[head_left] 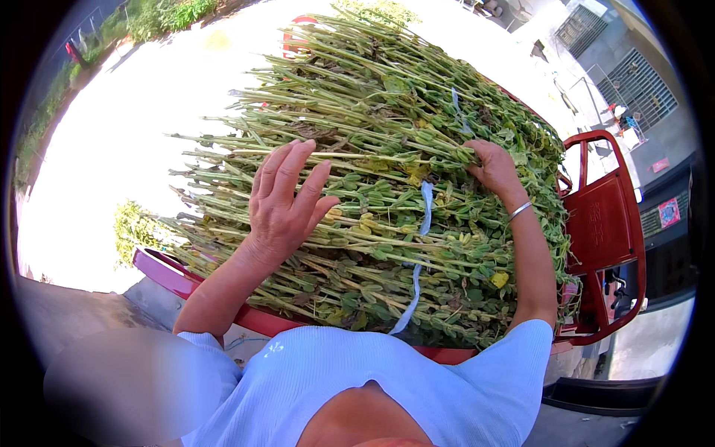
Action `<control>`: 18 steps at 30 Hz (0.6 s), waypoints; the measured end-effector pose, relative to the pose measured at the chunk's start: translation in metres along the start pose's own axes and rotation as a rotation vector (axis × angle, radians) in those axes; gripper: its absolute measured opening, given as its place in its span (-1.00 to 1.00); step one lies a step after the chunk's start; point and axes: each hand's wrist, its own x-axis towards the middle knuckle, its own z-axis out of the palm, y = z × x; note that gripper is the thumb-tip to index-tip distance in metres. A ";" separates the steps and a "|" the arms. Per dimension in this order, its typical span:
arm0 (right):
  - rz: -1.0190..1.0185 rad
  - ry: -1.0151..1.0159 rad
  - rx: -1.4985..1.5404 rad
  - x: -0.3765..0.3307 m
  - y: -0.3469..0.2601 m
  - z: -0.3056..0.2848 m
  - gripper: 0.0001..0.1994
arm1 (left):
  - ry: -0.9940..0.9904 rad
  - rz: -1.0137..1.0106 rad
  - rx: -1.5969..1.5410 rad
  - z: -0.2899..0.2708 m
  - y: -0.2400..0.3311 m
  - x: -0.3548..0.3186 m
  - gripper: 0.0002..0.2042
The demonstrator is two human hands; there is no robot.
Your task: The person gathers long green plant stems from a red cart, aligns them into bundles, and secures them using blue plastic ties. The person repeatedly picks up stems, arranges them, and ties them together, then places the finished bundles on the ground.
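Note:
A big heap of cut green stalks (357,246) with pods, which look like sesame, fills the bed in front of me. Bare stem ends point left and leafy tops lie right. My left hand (287,194) is open over the stem side, fingers apart, holding nothing; whether its palm touches the stalks I cannot tell. On the leafy side my right hand (493,170), with a silvery bracelet at the wrist, has its fingers curled round some stalks; the fingertips are partly hidden. A pale blue strip (426,208) lies across the heap between my hands.
The heap rests in a red vehicle bed, its near rail (268,322) close to my body. A red metal frame with a panel (599,216) stands at the right end. Barred windows (642,88) are in a grey wall beyond. Bright ground (141,112) lies to the left.

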 end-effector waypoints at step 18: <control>-0.024 0.016 0.121 -0.066 -0.022 -0.039 -0.79 | -0.227 -0.042 0.027 0.000 -0.038 0.006 -0.70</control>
